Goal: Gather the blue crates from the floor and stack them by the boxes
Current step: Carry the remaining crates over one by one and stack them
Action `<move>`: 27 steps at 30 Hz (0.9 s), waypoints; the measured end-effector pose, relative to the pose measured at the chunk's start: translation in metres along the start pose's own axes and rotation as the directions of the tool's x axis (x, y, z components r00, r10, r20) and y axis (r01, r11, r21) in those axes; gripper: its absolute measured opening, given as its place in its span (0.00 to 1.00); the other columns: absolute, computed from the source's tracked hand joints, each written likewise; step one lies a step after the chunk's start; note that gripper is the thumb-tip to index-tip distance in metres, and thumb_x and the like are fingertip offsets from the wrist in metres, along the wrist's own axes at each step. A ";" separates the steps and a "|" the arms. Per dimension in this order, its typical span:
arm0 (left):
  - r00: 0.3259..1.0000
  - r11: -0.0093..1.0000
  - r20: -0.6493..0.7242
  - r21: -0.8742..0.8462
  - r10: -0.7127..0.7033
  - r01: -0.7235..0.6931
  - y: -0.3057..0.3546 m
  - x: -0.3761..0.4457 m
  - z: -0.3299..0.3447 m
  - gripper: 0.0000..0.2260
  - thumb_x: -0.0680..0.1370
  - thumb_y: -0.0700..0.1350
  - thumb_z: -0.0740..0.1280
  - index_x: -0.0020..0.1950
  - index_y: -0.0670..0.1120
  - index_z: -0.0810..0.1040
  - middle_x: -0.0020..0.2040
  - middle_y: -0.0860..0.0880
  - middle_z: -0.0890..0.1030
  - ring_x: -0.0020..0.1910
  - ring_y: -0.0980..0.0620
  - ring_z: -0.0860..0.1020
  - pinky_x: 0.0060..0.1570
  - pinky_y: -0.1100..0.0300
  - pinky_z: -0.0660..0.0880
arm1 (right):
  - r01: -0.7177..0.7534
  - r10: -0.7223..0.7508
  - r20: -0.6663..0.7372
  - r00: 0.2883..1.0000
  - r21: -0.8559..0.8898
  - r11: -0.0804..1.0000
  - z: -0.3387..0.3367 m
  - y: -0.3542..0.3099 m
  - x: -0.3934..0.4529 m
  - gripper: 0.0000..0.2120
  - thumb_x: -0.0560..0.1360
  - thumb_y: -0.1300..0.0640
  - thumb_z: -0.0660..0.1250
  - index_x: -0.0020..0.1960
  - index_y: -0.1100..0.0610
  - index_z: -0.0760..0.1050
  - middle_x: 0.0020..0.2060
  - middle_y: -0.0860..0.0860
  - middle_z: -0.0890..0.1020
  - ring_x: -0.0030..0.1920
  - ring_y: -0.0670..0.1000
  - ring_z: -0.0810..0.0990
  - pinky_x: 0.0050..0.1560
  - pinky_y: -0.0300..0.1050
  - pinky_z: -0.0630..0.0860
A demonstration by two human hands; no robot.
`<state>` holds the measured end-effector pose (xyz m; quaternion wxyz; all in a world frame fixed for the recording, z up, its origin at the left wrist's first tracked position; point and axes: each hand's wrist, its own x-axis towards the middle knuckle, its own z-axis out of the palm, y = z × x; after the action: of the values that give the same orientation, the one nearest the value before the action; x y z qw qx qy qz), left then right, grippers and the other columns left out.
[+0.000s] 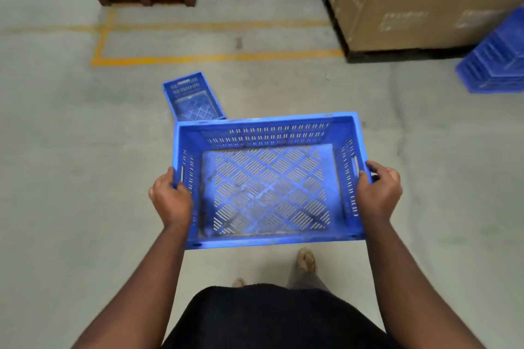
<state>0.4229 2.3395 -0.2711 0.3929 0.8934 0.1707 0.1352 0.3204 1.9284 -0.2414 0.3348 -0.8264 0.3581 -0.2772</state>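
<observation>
Held crate (269,178), centre frame: left hand (170,198) and right hand (378,193) curl round its side-wall handle slots. Judged rigid, light, empty.

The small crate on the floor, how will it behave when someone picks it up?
The small crate is probably light, since it looks empty and its walls are slotted. It is likely stiff, being moulded plastic. Sitting flat on the floor, it should not roll.

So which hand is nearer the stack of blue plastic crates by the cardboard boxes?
Right. The right hand grips the carried crate's side facing the stack; the left hand grips the far side.
</observation>
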 end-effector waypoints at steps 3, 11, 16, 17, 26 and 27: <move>0.998 0.997 0.068 -0.072 -0.014 0.019 0.043 -0.018 0.036 0.21 0.73 0.32 0.66 0.66 0.37 0.81 0.57 0.36 0.83 0.56 0.35 0.80 0.64 0.46 0.74 | -0.082 0.081 -0.081 0.993 -0.005 0.997 -0.042 0.034 0.016 0.13 0.72 0.65 0.71 0.56 0.58 0.84 0.49 0.57 0.80 0.43 0.59 0.81 0.55 0.48 0.76; 0.982 0.988 0.185 -0.138 -0.044 0.070 0.187 -0.093 0.160 0.19 0.75 0.35 0.68 0.66 0.40 0.81 0.61 0.41 0.84 0.60 0.42 0.82 0.66 0.49 0.75 | -0.136 0.149 -0.260 0.954 0.066 0.988 -0.146 0.126 0.129 0.10 0.72 0.67 0.71 0.50 0.57 0.86 0.45 0.55 0.80 0.40 0.51 0.78 0.49 0.36 0.70; 0.977 0.996 0.212 -0.094 0.024 -0.004 0.291 -0.153 0.255 0.19 0.76 0.41 0.69 0.67 0.47 0.82 0.61 0.46 0.85 0.60 0.45 0.83 0.62 0.50 0.76 | -0.180 0.205 -0.354 0.913 0.104 0.978 -0.213 0.206 0.218 0.11 0.72 0.66 0.70 0.49 0.55 0.86 0.44 0.51 0.79 0.41 0.52 0.79 0.51 0.45 0.76; 0.971 0.995 0.234 -0.096 0.042 -0.020 0.309 -0.166 0.272 0.19 0.76 0.41 0.69 0.67 0.47 0.82 0.61 0.46 0.85 0.59 0.45 0.83 0.62 0.51 0.76 | -0.192 0.218 -0.369 0.904 0.106 0.976 -0.228 0.220 0.234 0.10 0.72 0.66 0.70 0.49 0.55 0.86 0.44 0.51 0.79 0.41 0.52 0.79 0.51 0.46 0.77; 0.906 0.965 0.340 -0.014 0.252 -0.263 0.471 -0.239 0.423 0.18 0.77 0.44 0.69 0.67 0.52 0.82 0.56 0.42 0.86 0.53 0.39 0.84 0.53 0.48 0.78 | -0.329 0.333 -0.435 0.836 0.088 0.940 -0.328 0.326 0.384 0.11 0.71 0.67 0.70 0.50 0.58 0.86 0.46 0.55 0.82 0.43 0.55 0.82 0.52 0.35 0.71; 0.896 0.962 0.357 -0.030 0.265 -0.273 0.485 -0.243 0.442 0.17 0.78 0.44 0.69 0.67 0.51 0.82 0.56 0.43 0.86 0.54 0.39 0.84 0.53 0.49 0.78 | -0.338 0.340 -0.451 0.825 0.089 0.937 -0.331 0.336 0.400 0.11 0.71 0.68 0.69 0.48 0.57 0.86 0.45 0.55 0.82 0.44 0.56 0.82 0.52 0.35 0.71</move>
<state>0.4659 1.6423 -0.2236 0.3854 0.9221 -0.0272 0.0218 0.1893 1.3255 -0.2008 0.2864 -0.6596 0.5671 -0.4016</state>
